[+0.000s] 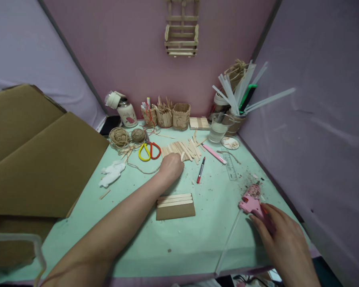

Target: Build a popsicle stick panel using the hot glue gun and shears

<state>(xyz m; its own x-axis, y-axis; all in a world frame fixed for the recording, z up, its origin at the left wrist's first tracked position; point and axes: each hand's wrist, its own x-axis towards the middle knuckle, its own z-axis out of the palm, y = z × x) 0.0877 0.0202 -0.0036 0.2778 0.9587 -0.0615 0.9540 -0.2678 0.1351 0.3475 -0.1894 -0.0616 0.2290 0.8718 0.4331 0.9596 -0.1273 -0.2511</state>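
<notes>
My left hand reaches across the table to a spread of wooden craft sticks. Its fingers are closed, with the end of one stick showing at the fingertips. My right hand is wrapped round the handle of a pink glue gun. The nozzle points away from me, and a long clear glue stick trails from its back. Between my arms lies a small cardboard piece, with several craft sticks side by side along its far part.
Near the sticks are scissors, a red pen, a pink craft knife and a clear ruler. Twine balls sit back left. A glass cup of water stands back right. A big cardboard box fills the left.
</notes>
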